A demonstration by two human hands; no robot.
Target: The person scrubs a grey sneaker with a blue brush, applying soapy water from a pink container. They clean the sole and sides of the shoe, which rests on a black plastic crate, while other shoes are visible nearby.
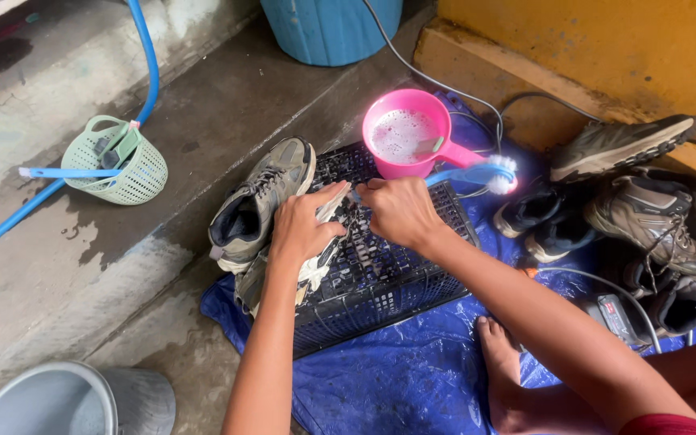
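Grey-and-white fabric, wet and soapy, marks the shoe part [325,234] that lies on top of the black plastic crate [380,274], near the crate's left edge. The left hand [304,229] presses flat over it, fingers curled around its edge to pin it down. The right hand [400,209] is closed around the handle of a blue brush [477,173], whose white bristled head points away to the right, above the crate's far corner. To scrub well, it seems wise to keep the left hand pressing firmly so the piece cannot slide on the crate's open grid, and to work the brush in short strokes. Just left of the crate's edge an upright grey sneaker [259,201] leans against it. At the crate's far side sits a pink dipper [408,133] of foamy water. Under the crate lies a blue tarp [412,370]; to the crate's right, more shoes [646,201] are piled. Well left of the crate rests a green basket [118,161] beside a blue hose [10,221]. The hands hide most of the piece being cleaned, so whether it is an insole or a whole shoe cannot be told; a metal bucket [58,403] is cut off at the bottom edge.
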